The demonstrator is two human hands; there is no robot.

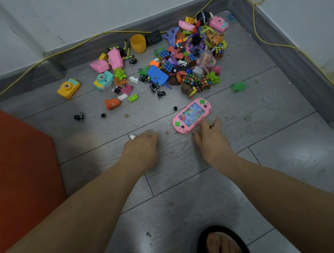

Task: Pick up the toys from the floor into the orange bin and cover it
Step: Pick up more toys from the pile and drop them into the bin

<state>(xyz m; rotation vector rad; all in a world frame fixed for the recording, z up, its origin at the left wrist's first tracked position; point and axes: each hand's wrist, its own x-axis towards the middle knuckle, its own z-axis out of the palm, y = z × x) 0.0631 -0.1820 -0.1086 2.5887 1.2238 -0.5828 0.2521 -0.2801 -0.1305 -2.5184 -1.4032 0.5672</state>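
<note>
Reaching toward the pink plastic handheld water game on the grey floor, the right hand is spreading wide just beside it; the left hand is curling over a small white brick. Next comes lifting both into the orange bin, left of the game.

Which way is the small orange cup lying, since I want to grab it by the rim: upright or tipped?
Tipped. The small orange cup lies on its side on the floor, rim pointing right toward the white brick.

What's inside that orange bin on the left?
Only the orange bin's outer wall and a dark strip of its opening at the picture's edge show. Its contents cannot be seen. The toy pile lies on the floor beyond it.
</note>
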